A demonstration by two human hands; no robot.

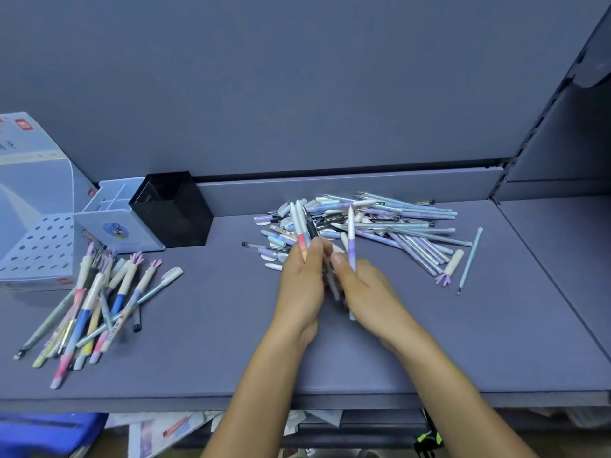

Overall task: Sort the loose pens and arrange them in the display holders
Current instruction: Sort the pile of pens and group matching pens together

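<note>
Pens upright in the fingers

Grey-blue shelf carries everything. Big loose pile of pens at back right, caps scattered along its left side, pens crossing every way. One pale blue pen lies alone just right of pile. Over on left, smaller fan of pens spreads toward front edge. Behind it: perforated display stand, then pale blue divided holder, black mesh holder just beside it, both holders upright
</note>
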